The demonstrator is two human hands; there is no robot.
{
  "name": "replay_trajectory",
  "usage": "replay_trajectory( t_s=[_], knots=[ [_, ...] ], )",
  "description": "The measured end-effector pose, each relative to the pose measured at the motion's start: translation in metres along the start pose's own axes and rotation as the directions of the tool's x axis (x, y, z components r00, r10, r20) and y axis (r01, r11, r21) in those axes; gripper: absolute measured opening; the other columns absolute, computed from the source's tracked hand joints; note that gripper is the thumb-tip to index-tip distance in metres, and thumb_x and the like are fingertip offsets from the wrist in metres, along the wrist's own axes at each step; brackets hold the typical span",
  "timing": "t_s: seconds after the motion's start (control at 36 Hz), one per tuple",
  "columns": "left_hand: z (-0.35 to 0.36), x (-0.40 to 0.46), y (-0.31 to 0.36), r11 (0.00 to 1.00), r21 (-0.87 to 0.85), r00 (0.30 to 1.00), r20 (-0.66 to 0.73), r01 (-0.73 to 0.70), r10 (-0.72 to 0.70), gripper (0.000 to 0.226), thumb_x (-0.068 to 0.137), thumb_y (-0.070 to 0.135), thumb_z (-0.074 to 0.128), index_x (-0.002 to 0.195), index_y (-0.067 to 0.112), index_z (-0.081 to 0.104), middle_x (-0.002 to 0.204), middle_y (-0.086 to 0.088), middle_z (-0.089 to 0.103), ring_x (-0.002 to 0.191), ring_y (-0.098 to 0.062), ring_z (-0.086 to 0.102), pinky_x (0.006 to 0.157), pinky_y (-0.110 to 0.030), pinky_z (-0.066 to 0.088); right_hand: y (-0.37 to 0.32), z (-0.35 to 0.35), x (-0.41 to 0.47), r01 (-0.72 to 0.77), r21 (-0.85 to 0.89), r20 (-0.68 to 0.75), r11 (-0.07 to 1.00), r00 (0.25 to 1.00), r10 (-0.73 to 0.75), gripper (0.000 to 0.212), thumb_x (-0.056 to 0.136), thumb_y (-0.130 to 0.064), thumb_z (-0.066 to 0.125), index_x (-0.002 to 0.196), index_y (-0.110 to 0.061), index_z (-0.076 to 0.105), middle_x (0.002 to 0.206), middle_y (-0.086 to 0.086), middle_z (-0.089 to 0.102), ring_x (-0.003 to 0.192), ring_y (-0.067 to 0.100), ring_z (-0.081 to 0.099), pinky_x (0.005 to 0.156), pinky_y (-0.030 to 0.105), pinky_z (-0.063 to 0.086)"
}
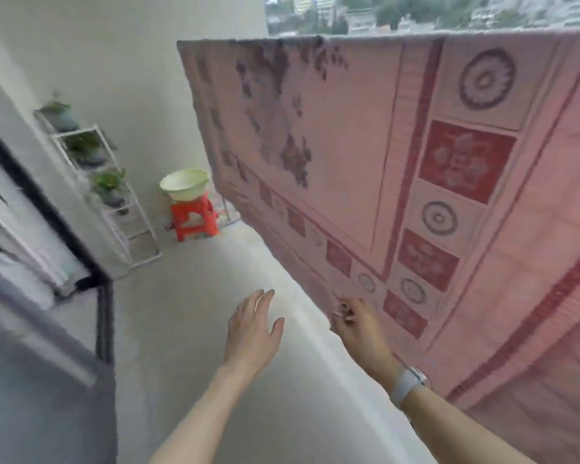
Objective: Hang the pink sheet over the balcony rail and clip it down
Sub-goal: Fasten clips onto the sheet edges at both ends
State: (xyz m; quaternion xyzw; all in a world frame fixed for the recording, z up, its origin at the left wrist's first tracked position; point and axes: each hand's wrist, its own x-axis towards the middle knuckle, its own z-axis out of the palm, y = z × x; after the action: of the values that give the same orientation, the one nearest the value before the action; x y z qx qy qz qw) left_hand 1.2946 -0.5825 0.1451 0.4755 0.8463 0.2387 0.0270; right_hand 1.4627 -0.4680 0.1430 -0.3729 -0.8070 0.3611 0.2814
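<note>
The pink sheet (pixel 365 145), draped over the rail (pixel 449 31), looks light and limp; grip its hem. Right hand (pixel 359 324) pinches the lower edge; left hand (pixel 253 329) hangs spread, empty.

Two bare forearms in view, no sleeves reaching wrists. Left hand (pixel 253 333): no ring, no band, nothing worn. Right hand (pixel 359 324): wrist carries pale grey-white strap (pixel 403 385) (watch or fitness band, face blurred). Fingernails short as far as blur allows. No gloves on either hand.
</note>
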Motion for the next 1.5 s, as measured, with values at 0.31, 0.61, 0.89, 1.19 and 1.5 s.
replay_trajectory(
  t_s=[0.31, 0.61, 0.89, 1.19, 1.5],
  knots=[
    [-0.070, 0.180, -0.151, 0.983, 0.041, 0.978, -0.117, 0.176, -0.171, 0.066, 0.081, 0.049, 0.036, 0.139, 0.017, 0.033, 0.146, -0.005, 0.031, 0.133, -0.025, 0.030, 0.109, -0.037, 0.027, -0.094, 0.120, 0.239, 0.239, 0.066, 0.167, 0.969, 0.955, -0.247, 0.035, 0.092, -0.013, 0.050, 0.126, -0.005, 0.044, 0.099, 0.005, 0.052, 0.070, -0.024, 0.049, 0.062, 0.000, 0.035],
    [-0.121, 0.376, -0.266, 0.978, -0.020, 0.951, -0.231, 0.206, -0.205, 0.051, 0.089, 0.029, 0.052, 0.137, 0.017, 0.038, 0.144, -0.002, 0.033, 0.132, -0.021, 0.031, 0.108, -0.035, 0.027, -0.169, 0.254, 0.461, 0.256, 0.095, 0.190, 0.962, 0.944, -0.270, 0.030, 0.092, -0.015, 0.050, 0.122, -0.010, 0.048, 0.099, 0.000, 0.047, 0.069, -0.003, 0.051, 0.075, 0.024, 0.040],
    [-0.145, 0.539, -0.421, 0.960, -0.129, 0.935, -0.224, 0.250, -0.274, 0.049, 0.091, 0.027, 0.051, 0.136, 0.014, 0.038, 0.146, -0.003, 0.027, 0.134, -0.020, 0.028, 0.109, -0.030, 0.022, -0.208, 0.398, 0.641, 0.249, 0.128, 0.181, 0.960, 0.946, -0.270, 0.036, 0.093, -0.019, 0.049, 0.129, -0.013, 0.044, 0.112, 0.001, 0.049, 0.089, 0.013, 0.054, 0.078, 0.026, 0.040],
    [-0.192, 0.785, -0.544, 0.969, -0.221, 0.968, -0.198, 0.109, -0.154, 0.046, 0.090, 0.016, 0.053, 0.133, 0.009, 0.040, 0.146, -0.008, 0.027, 0.136, -0.022, 0.024, 0.107, -0.022, 0.015, -0.282, 0.507, 0.867, 0.219, 0.052, 0.138, 0.974, 0.965, -0.224, 0.038, 0.092, -0.022, 0.050, 0.128, -0.009, 0.047, 0.119, 0.005, 0.056, 0.096, 0.011, 0.050, 0.082, 0.023, 0.041],
    [-0.128, 1.012, -0.651, 0.977, -0.175, 0.979, -0.143, 0.118, -0.144, 0.050, 0.087, 0.030, 0.053, 0.134, 0.019, 0.040, 0.141, -0.004, 0.036, 0.130, -0.024, 0.034, 0.106, -0.042, 0.032, -0.238, 0.600, 1.078, 0.093, 0.006, 0.042, 0.996, 0.995, -0.093, 0.029, 0.092, -0.024, 0.051, 0.118, -0.011, 0.049, 0.101, -0.002, 0.053, 0.094, 0.018, 0.054, 0.079, 0.030, 0.045]
  ],
)
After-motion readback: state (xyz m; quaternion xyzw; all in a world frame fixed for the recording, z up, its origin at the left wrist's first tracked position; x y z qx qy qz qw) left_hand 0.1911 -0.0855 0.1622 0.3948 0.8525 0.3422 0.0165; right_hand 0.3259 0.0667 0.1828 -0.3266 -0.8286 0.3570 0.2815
